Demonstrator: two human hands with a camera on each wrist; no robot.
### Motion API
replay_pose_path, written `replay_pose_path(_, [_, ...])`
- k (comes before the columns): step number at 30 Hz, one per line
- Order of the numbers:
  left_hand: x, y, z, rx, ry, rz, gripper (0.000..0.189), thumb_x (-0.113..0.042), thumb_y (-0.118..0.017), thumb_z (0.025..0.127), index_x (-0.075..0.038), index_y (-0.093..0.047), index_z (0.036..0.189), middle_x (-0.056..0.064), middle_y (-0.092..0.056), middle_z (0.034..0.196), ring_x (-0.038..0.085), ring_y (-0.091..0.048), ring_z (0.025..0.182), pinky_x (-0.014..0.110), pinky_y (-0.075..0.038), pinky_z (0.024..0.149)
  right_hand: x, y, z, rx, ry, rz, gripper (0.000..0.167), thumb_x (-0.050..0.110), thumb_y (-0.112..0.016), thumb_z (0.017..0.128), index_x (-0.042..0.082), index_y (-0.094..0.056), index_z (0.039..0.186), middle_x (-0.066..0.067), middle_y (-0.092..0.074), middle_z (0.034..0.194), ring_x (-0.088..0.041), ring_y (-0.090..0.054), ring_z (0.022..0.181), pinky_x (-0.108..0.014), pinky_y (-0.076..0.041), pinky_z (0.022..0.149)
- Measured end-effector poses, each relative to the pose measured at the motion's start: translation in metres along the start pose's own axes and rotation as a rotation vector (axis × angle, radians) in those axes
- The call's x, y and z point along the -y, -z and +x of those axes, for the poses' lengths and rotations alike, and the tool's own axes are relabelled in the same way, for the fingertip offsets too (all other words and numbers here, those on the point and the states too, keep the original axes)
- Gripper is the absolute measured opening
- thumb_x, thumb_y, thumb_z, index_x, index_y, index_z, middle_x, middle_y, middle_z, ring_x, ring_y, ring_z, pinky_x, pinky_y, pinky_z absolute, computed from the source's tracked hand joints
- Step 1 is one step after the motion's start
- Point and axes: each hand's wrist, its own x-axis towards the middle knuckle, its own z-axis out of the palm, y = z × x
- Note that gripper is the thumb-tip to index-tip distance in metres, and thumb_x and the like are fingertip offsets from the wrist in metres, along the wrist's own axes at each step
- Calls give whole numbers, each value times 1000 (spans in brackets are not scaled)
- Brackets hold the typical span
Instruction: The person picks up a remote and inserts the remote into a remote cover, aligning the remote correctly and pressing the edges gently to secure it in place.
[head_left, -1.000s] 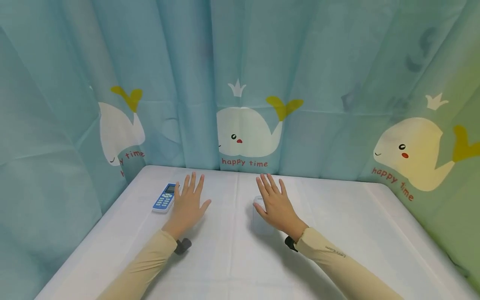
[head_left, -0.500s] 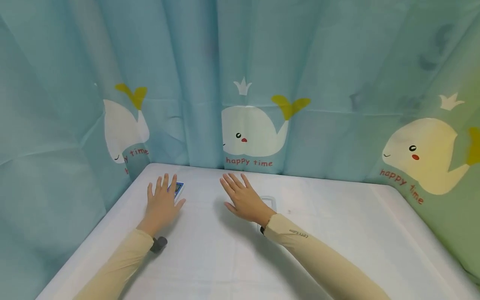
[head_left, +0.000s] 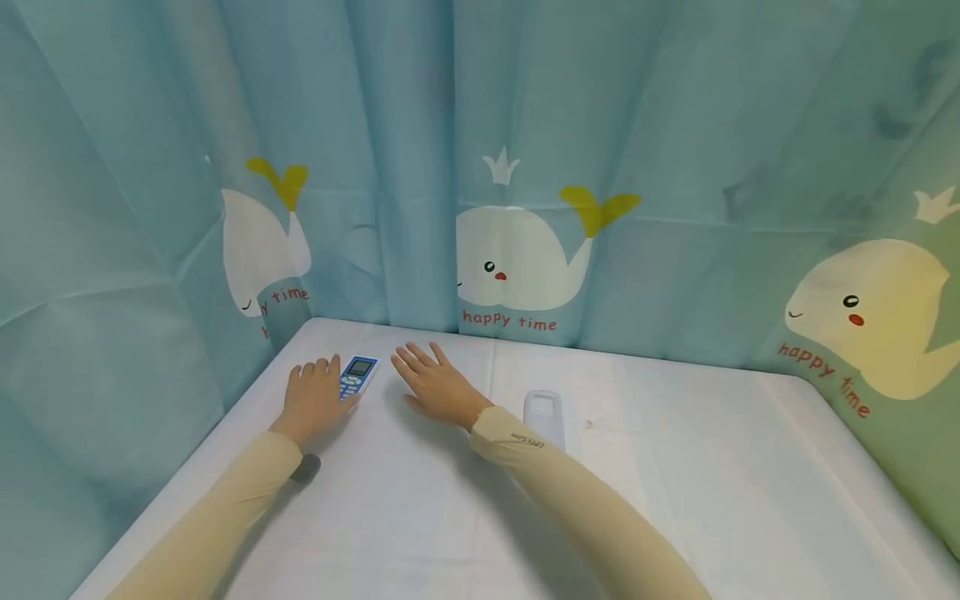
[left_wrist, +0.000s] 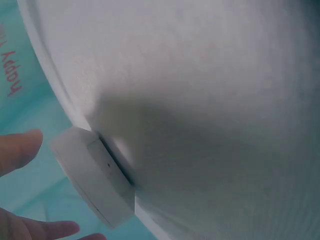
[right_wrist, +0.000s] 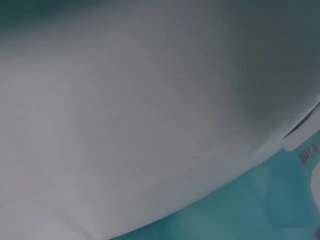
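In the head view my left hand (head_left: 313, 396) is over the left part of a blue-and-white remote control (head_left: 358, 373) with a grey screen. It hides some of the buttons. From the left wrist, thumb and fingers (left_wrist: 22, 150) spread either side of the remote's white body (left_wrist: 92, 175), with a gap between thumb and remote. My right hand (head_left: 438, 387), fingers extended, hovers just right of the remote and holds nothing. The right wrist view shows mostly tabletop, with a white edge of the remote (right_wrist: 302, 132) at the right; the hand is out of that frame.
A pale, see-through plastic holder (head_left: 543, 408) with an opening near its top lies right of the middle, partly hidden by the right sleeve. The white-covered table (head_left: 675, 483) ends at a blue-green curtain (head_left: 405, 167) with printed whales at the back and sides.
My left hand has moved left and onto the remote, its fingers bending. My right hand has swept left from above the plastic holder to beside the remote. The head view has turned slightly left.
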Motion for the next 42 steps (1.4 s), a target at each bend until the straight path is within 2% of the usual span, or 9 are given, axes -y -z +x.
replay_pose_path(7, [4, -2, 2, 23, 14, -12, 68, -42, -64, 82, 17, -50, 115, 31, -58, 101, 44, -56, 94, 57, -41, 87, 19, -6, 38, 35, 55, -31, 60, 39, -48, 96, 13, -30, 147, -3, -31, 153, -19, -24, 144, -44, -23, 117])
replay_pose_path(10, [5, -6, 2, 55, 13, -12, 66, -44, -62, 82, 16, -53, 111, 27, -60, 95, 41, -57, 89, 55, -42, 84, 26, -6, 50, 59, 67, -31, 58, 38, -49, 96, 14, -32, 146, -1, -34, 152, -18, -26, 143, -43, -25, 116])
replay_pose_path(15, [6, -13, 2, 104, 15, -20, 64, -42, -59, 85, 15, -54, 113, 26, -63, 98, 41, -59, 93, 56, -43, 86, 35, -5, 62, 127, 67, -30, 54, 35, -49, 96, 16, -35, 145, 3, -40, 148, -17, -31, 141, -43, -28, 114])
replay_pose_path(20, [7, -12, 0, 108, 12, -64, 59, -36, -63, 82, 14, -54, 113, 22, -63, 94, 37, -59, 87, 52, -46, 81, 37, -12, 67, 205, 28, -6, 50, 30, -48, 97, 17, -37, 144, 4, -41, 148, -17, -35, 139, -42, -31, 113])
replay_pose_path(25, [9, -5, -3, 85, -38, -89, 55, -29, -68, 79, 12, -54, 112, 18, -60, 90, 30, -57, 80, 48, -47, 77, 36, -17, 71, 239, -4, 2, 47, 28, -48, 97, 17, -40, 143, 2, -43, 146, -17, -39, 136, -43, -33, 111])
replay_pose_path(31, [10, 0, -5, 85, -83, -95, 56, -23, -74, 77, 12, -54, 117, 21, -60, 101, 32, -59, 91, 48, -47, 86, 34, -17, 71, 251, -18, -29, 47, 26, -47, 98, 17, -37, 143, -1, -44, 146, -18, -43, 134, -41, -35, 110])
replay_pose_path(34, [10, 0, -5, 86, -98, -104, 56, -18, -75, 76, 10, -54, 120, 22, -59, 107, 33, -59, 96, 47, -48, 89, 32, -18, 70, 241, -19, -47, 45, 24, -47, 98, 16, -40, 141, -1, -50, 141, -18, -48, 129, -40, -37, 109])
replay_pose_path(37, [8, 0, -5, 63, -123, -113, 55, -14, -76, 75, 8, -54, 120, 20, -59, 105, 31, -59, 94, 46, -48, 88, 29, -17, 68, 206, -10, -61, 39, 24, -50, 97, 16, -48, 134, -1, -59, 130, -17, -56, 119, -39, -42, 104])
replay_pose_path(42, [4, 2, -8, 14, -179, -81, 56, -14, -76, 74, 8, -54, 120, 22, -57, 108, 34, -58, 99, 48, -46, 93, 23, -12, 61, 151, 6, -49, 39, 31, -64, 87, 17, -57, 123, 0, -66, 116, -17, -62, 106, -40, -46, 97])
